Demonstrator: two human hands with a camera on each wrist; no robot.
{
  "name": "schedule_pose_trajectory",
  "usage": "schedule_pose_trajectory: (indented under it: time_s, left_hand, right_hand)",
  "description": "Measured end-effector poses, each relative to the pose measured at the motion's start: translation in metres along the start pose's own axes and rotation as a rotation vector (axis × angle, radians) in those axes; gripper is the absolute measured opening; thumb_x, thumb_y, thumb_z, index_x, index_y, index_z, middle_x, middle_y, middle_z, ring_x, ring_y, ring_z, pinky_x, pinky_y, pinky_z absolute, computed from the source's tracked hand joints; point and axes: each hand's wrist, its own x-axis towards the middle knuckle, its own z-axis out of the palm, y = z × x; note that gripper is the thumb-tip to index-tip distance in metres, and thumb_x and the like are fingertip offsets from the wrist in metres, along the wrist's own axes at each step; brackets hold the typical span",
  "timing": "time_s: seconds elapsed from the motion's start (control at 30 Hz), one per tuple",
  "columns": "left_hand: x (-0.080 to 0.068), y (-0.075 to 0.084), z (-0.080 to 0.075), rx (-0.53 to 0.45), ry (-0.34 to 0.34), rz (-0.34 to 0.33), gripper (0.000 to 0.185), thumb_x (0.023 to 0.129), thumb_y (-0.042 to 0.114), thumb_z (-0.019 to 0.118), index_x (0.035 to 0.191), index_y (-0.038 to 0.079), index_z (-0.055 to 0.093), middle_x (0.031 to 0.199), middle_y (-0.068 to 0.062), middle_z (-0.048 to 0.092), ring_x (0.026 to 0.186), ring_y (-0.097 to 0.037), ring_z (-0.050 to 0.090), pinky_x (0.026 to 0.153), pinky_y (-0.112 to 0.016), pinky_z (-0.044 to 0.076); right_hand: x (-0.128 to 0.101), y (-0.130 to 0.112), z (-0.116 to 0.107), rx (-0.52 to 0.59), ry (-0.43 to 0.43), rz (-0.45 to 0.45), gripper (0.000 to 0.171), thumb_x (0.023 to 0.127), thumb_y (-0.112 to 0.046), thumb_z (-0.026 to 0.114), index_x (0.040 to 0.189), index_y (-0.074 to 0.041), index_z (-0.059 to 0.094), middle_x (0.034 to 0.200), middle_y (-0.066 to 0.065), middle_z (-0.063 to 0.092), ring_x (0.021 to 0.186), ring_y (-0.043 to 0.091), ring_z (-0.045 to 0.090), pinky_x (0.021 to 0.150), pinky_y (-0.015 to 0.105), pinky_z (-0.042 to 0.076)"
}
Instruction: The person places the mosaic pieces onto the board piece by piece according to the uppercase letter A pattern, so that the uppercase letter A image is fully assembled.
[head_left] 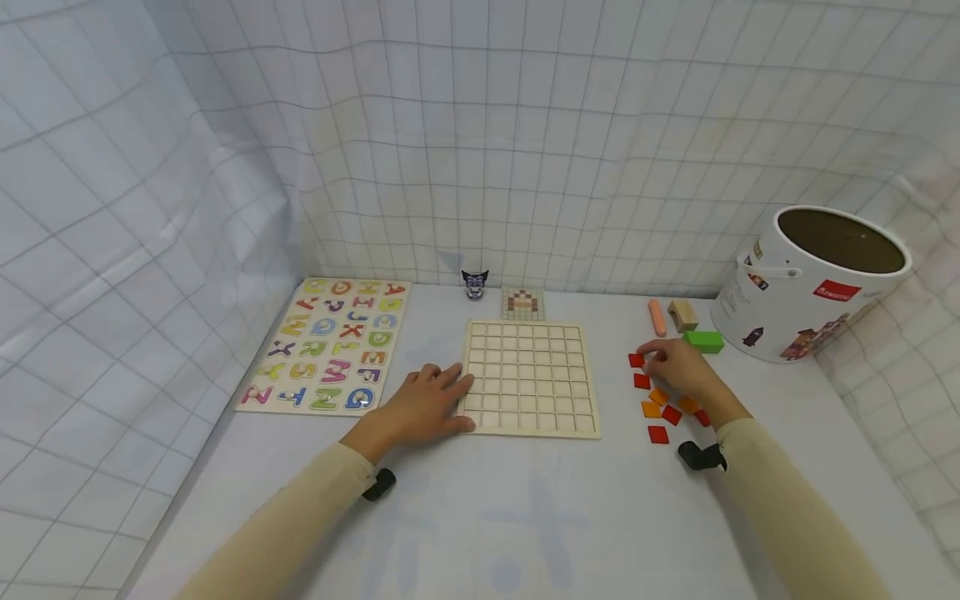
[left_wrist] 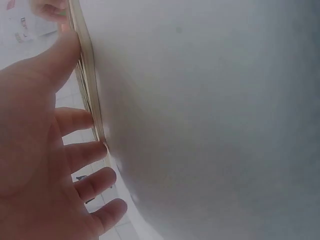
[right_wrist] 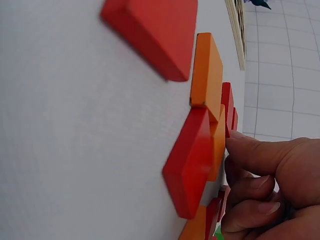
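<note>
My left hand [head_left: 427, 408] rests at the left edge of a pale wooden grid board [head_left: 528, 379], fingers spread; its thumb lies by the lower left corner. In the left wrist view the fingers [left_wrist: 85, 155] line up along the board's edge [left_wrist: 90, 75]. My right hand [head_left: 678, 367] is over at the right, thumb and index finger right at a red square tile [head_left: 636, 360]. The right wrist view shows the thumb beside red tiles and the other fingers curled; I cannot tell whether the tile is pinched. Near this hand lie another red tile [head_left: 658, 435] and an orange tile [head_left: 651, 409].
An alphabet puzzle board [head_left: 322, 350] lies at left. Behind the grid board are a small dark figurine [head_left: 474, 285] and a pattern card [head_left: 522, 305]. At right stand a white bucket [head_left: 787, 300], a green block [head_left: 703, 342], a wooden block [head_left: 682, 315] and an orange-pink stick [head_left: 657, 317].
</note>
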Motion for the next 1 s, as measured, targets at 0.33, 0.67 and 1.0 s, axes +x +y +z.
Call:
schedule_pose_trajectory:
  time_s: [0.33, 0.67, 1.0]
  left_hand:
    - [0.0, 0.0018, -0.0093, -0.011, -0.029, -0.008, 0.082, 0.096, 0.062, 0.059, 0.159, 0.016, 0.037, 0.167, -0.011, 0.028, 0.142, -0.038, 0.037, 0.112, -0.061, 0.034]
    - [0.0048, 0.0022, -0.0097, 0.046, -0.042, -0.003, 0.087, 0.093, 0.066, 0.058, 0.16, 0.015, 0.036, 0.167, -0.011, 0.028, 0.144, -0.039, 0.035, 0.114, -0.06, 0.031]
    - [0.0058, 0.0027, -0.0059, 0.06, -0.043, -0.003, 0.088, 0.092, 0.068, 0.058, 0.16, 0.015, 0.037, 0.167, -0.011, 0.029, 0.142, -0.038, 0.038, 0.113, -0.06, 0.033]
  right_hand:
    - [0.0007, -0.0088, -0.0005, -0.069, 0.033, -0.073, 0.036, 0.1, -0.02, 0.066, 0.131, -0.001, 0.062, 0.112, 0.017, 0.064, 0.096, 0.03, 0.057, 0.085, 0.041, 0.056]
    - [0.0052, -0.0072, -0.0025, 0.096, 0.014, 0.034, 0.033, 0.099, -0.027, 0.067, 0.12, -0.003, 0.058, 0.109, 0.016, 0.06, 0.093, 0.03, 0.055, 0.075, 0.035, 0.053]
    - [0.0096, -0.009, -0.0059, 0.457, -0.012, 0.116, 0.044, 0.103, -0.026, 0.06, 0.143, -0.013, 0.052, 0.091, 0.01, 0.057, 0.068, 0.021, 0.053, 0.054, 0.026, 0.042]
